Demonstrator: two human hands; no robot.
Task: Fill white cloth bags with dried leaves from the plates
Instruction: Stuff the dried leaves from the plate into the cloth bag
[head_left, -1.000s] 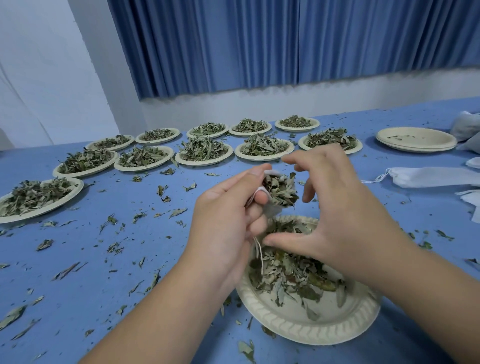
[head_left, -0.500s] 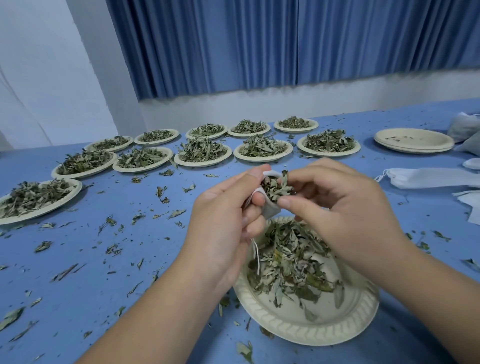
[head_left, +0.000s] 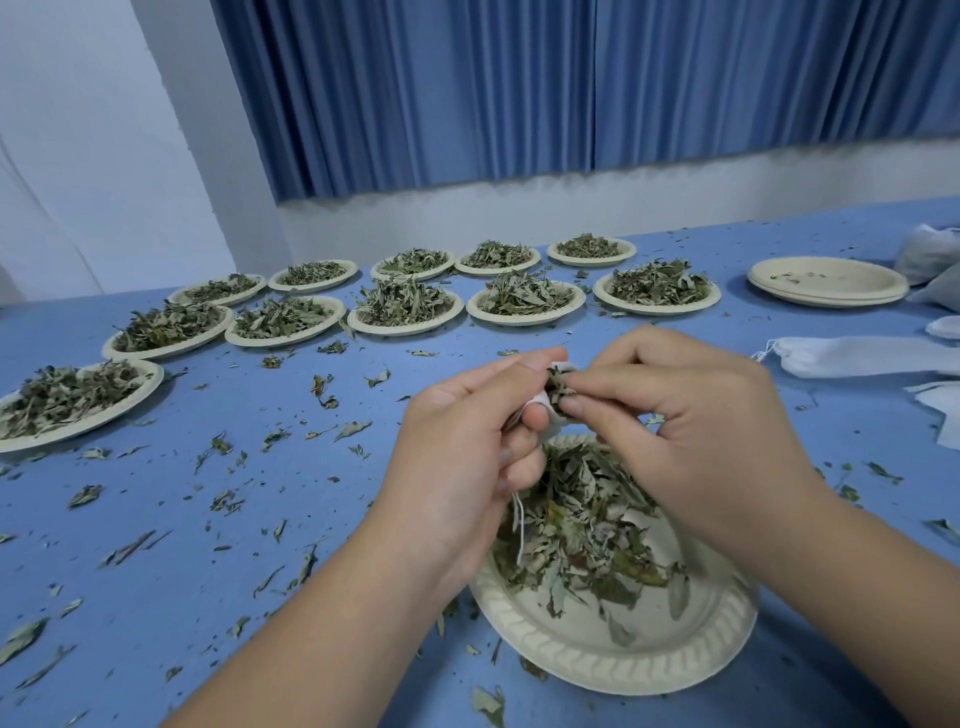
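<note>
Much is left, by my reckoning: at the left and across the back stand heaped plates (head_left: 283, 343), a dozen or so, not yet touched, on the blue table (head_left: 156, 597); loose leaf scraps (head_left: 218, 447) lie strewn between them and the work (waste, but no real obstacle); the left hand (head_left: 462, 467) grips a small white cloth bag (head_left: 540, 404) near its mouth, the drawstring (head_left: 518, 530) dangling below; the right hand (head_left: 701, 441) pinches dried leaves (head_left: 560, 385) and presses them into that mouth; both hover over the near plate (head_left: 623, 670), roughly half emptied; further right lie a stack of emptied plates (head_left: 831, 300) and flat unfilled bags (head_left: 857, 357); the bag's narrow mouth looks the main hindrance.
</note>
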